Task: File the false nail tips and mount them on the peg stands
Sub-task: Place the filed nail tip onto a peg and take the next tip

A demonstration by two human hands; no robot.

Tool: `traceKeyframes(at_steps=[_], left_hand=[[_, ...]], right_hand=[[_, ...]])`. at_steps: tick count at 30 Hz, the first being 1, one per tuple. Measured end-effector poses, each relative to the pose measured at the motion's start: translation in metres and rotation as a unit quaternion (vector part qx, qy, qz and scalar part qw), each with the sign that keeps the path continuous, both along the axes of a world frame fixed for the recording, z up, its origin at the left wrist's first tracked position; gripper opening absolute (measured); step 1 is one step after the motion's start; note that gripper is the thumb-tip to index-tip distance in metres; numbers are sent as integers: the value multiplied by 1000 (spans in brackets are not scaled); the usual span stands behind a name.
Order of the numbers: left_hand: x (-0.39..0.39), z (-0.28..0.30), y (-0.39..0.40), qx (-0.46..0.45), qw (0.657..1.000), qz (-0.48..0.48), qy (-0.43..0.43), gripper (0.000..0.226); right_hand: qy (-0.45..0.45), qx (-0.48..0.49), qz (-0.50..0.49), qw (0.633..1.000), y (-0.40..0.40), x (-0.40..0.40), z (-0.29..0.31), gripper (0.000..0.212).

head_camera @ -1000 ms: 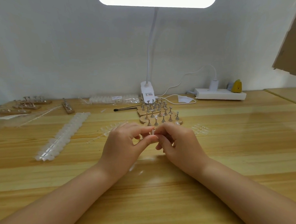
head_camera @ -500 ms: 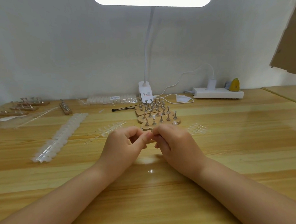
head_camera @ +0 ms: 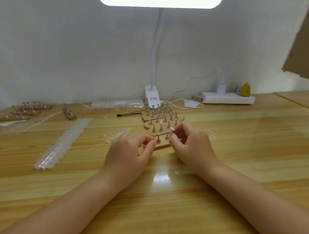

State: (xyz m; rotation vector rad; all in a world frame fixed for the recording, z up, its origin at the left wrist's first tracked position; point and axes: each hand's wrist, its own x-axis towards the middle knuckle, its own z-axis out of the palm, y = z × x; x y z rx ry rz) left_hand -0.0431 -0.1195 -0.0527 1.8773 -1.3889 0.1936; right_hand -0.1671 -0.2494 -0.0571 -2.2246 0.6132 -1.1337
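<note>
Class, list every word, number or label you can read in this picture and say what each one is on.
Nothing can be read.
White label with a red band on the white clip-on lamp base: print too small.
White sticker on the clear bag of nail tips: blurred.
White card by the white cable: shows no text.

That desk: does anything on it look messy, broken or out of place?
Nothing looks broken or spilled. The peg stands sit in neat rows by the hands. The only loose item is a thin black tool lying alone near the lamp base.
</note>
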Motion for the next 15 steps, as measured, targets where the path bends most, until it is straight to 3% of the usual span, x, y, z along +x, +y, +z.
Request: traceKeyframes(at_steps=[5, 15], left_hand=[[-3, 0, 0, 52, 997, 7, -57, 13], [-1, -2, -2, 63, 996, 6, -57, 12]], right_hand=[[62, 52, -44, 996, -12, -3, 0, 16], [165, 1, -113, 980, -20, 3, -1, 20]])
